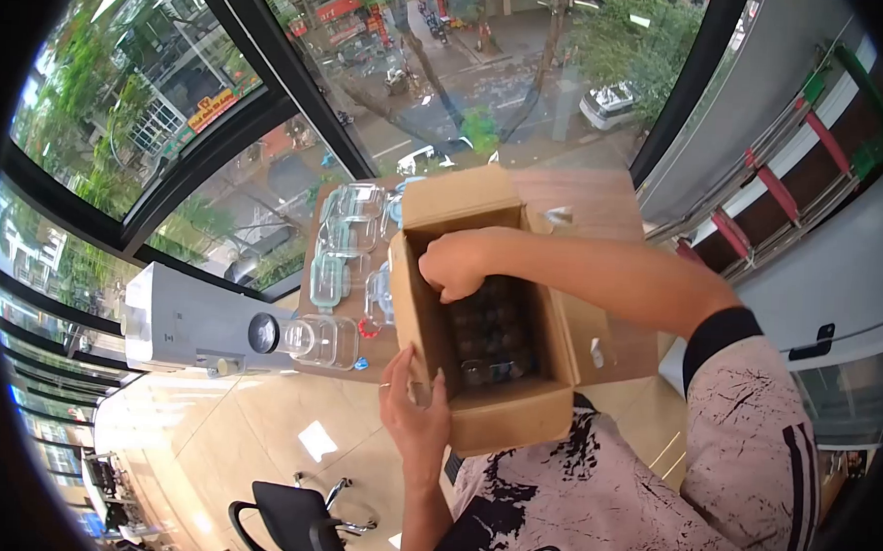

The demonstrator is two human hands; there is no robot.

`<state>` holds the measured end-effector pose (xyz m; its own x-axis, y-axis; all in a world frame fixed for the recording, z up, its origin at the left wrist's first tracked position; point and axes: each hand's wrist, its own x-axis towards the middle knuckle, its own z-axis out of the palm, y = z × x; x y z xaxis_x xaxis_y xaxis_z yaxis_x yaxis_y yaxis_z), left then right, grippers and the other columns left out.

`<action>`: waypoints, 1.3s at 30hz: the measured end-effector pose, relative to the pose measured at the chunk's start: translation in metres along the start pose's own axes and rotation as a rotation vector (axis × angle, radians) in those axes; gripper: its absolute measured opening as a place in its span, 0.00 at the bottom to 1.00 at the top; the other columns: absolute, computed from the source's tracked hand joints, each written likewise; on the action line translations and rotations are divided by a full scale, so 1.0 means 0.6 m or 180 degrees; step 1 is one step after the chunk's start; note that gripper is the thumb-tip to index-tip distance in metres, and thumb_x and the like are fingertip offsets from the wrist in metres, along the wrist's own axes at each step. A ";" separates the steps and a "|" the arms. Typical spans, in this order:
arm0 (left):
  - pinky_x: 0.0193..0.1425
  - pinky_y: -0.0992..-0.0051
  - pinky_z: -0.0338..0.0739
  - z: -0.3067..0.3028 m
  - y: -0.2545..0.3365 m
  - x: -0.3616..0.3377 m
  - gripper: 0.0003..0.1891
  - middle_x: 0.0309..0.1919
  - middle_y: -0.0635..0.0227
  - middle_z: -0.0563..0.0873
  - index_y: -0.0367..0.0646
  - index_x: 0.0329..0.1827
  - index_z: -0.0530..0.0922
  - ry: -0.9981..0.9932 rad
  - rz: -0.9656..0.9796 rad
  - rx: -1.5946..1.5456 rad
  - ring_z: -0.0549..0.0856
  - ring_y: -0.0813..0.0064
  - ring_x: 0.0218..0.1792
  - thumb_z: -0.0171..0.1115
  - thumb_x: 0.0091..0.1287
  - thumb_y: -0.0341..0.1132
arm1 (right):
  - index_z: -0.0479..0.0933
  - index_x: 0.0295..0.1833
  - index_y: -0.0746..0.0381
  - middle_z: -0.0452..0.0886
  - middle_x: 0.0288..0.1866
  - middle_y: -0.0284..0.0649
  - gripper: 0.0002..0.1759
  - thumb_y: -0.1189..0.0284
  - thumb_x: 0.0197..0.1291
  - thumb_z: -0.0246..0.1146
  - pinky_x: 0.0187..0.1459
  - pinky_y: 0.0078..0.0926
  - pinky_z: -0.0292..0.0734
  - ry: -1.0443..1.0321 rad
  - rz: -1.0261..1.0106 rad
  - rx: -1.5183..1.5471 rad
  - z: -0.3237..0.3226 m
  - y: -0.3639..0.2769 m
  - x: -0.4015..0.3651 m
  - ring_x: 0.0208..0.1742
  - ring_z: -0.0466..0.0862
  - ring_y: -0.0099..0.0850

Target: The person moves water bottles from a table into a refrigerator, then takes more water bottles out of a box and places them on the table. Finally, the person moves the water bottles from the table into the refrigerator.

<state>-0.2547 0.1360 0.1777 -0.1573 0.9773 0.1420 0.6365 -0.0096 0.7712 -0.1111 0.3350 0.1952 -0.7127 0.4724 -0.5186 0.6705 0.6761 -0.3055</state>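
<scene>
An open cardboard box [423, 363] stands at the table's near edge, its flaps folded outward. Inside its shadowed bottom are several small, dark or clear round items [493, 327], too dim to name. My right hand [454, 263] reaches into the far left part of the box with its fingers curled; what they hold, if anything, is hidden. My left hand [416, 407] is at the box's near left corner, thumb and fingers apart, touching the outside of the cardboard.
Glass containers with pale blue-green rims [329, 278] crowd the wooden table [616, 219] left of the box. A white machine [203, 319] stands at the left. Below is a black office chair [293, 520]. Large windows lie beyond, and a grey cabinet [816, 282] is at right.
</scene>
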 end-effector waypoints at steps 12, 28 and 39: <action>0.54 0.71 0.72 0.037 0.028 -0.016 0.23 0.48 0.58 0.81 0.31 0.59 0.71 0.0099 -0.0442 -0.0395 0.79 0.71 0.50 0.63 0.65 0.36 | 0.78 0.47 0.58 0.79 0.26 0.38 0.23 0.60 0.47 0.73 0.30 0.29 0.73 0.3701 0.2178 0.2377 0.388 0.264 -0.195 0.26 0.78 0.28; 0.62 0.69 0.69 0.012 0.055 -0.032 0.24 0.57 0.54 0.78 0.34 0.61 0.72 0.0806 0.0008 0.0756 0.76 0.66 0.60 0.64 0.64 0.34 | 0.71 0.41 0.66 0.80 0.34 0.51 0.19 0.60 0.58 0.63 0.39 0.45 0.75 0.3176 0.1733 0.1158 0.281 0.199 -0.299 0.39 0.80 0.52; 0.18 0.80 0.67 -0.106 0.363 -0.051 0.14 0.17 0.74 0.78 0.46 0.14 0.76 0.0410 0.3823 -0.0960 0.77 0.74 0.18 0.79 0.37 0.30 | 0.73 0.41 0.66 0.76 0.28 0.43 0.12 0.67 0.59 0.62 0.31 0.28 0.73 0.4879 0.0662 0.0336 0.031 0.002 -0.540 0.26 0.77 0.33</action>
<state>-0.1590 0.0906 0.3809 0.3201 0.2888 0.9023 0.2329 -0.9472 0.2206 0.1243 0.1722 0.3481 -0.0858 0.7008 0.7082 0.7450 0.5171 -0.4214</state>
